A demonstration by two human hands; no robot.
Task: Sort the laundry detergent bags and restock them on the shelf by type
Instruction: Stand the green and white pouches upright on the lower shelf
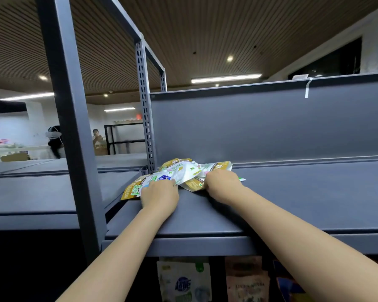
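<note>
On the upper shelf board [271,192], at its far left corner, my two hands are on a small heap of detergent bags [179,174]. My left hand [159,198] lies knuckles up with its fingers curled down onto the near edge of the front bag [138,187], the gold-bordered white pouch printed with green "3合1"; the fingertips are hidden under the hand, so I read it as gripping that edge, not merely resting. My right hand [224,186] is likewise knuckles up, fingers bent over the near edge of the right-hand bag [216,166], gripping it. The heap lies directly beyond both sets of fingers, flat and overlapping on the board, between my hands and the grey back panel [271,127]. The front bag's left end overhangs the board's left edge. How many bags make up the heap I cannot tell.

Just left of the heap stands the perforated rear upright [145,118]; the front upright [74,138] stands nearer to me. Both forearms cross the shelf's front lip. Below the board, on the lower level, a white bag with a green cap [183,280] and a brownish bag [247,280] stand side by side. Two people are visible in the background room at left.
</note>
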